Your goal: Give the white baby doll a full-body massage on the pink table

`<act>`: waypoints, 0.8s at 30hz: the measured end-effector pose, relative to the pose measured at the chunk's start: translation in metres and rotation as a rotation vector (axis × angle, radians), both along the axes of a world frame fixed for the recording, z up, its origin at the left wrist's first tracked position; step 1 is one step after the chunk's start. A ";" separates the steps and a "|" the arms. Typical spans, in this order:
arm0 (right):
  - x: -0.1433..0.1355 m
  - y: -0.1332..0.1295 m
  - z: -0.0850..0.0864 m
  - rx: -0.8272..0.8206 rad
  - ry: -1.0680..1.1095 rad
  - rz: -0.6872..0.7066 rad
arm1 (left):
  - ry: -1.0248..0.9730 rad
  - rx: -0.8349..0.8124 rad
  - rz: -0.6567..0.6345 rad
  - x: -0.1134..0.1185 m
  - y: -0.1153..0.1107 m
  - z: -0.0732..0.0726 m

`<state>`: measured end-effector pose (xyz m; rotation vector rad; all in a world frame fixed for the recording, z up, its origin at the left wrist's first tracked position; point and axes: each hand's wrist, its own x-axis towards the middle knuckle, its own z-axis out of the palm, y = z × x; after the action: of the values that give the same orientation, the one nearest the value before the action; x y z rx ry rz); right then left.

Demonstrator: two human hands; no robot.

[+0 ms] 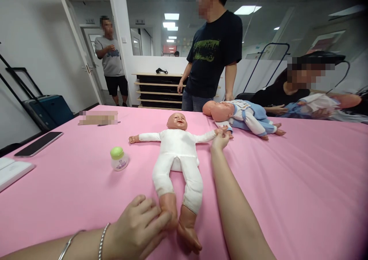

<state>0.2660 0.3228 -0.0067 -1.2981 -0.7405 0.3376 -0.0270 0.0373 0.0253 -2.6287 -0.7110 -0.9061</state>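
Observation:
A baby doll point(179, 147) with a white cloth body lies on its back on the pink-covered table, head at the far end, arms spread. My left hand point(140, 223), with bracelets at the wrist, is closed at the doll's foot on the left; its fingertips partly cover that foot. My right hand point(220, 138) reaches forward, fingers closed around the doll's hand on the right side. To the left of the doll stands a small jar point(119, 160) with a green lid.
Two more dolls point(247, 116) in blue and white clothes lie at the table's far right. A dark-screened tablet point(38, 144) and a white object point(14, 172) are on the left. One person point(217, 45) stands behind the table, another point(110, 56) by the door; a third point(281, 91) sits right.

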 end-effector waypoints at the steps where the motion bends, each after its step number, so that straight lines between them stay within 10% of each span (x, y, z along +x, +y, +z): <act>1: -0.010 -0.001 0.007 0.033 -0.010 0.002 | -0.030 0.011 0.026 -0.001 0.006 0.007; 8: -0.086 -0.019 0.032 0.168 -0.641 0.626 | -0.248 -0.033 0.263 -0.001 0.074 0.035; 12: -0.097 -0.027 0.031 0.130 -0.923 0.700 | -0.278 -0.091 0.307 -0.001 0.095 0.033; 19: -0.048 -0.014 0.030 -0.012 -0.179 0.219 | -0.161 -0.008 0.139 -0.002 0.043 0.029; 24: -0.002 -0.011 0.006 -0.343 0.105 -0.147 | 0.011 0.001 0.012 0.004 0.001 0.002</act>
<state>0.2642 0.3121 -0.0007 -1.6359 -0.5076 0.4226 -0.0234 0.0385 0.0272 -2.6240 -0.7227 -0.8875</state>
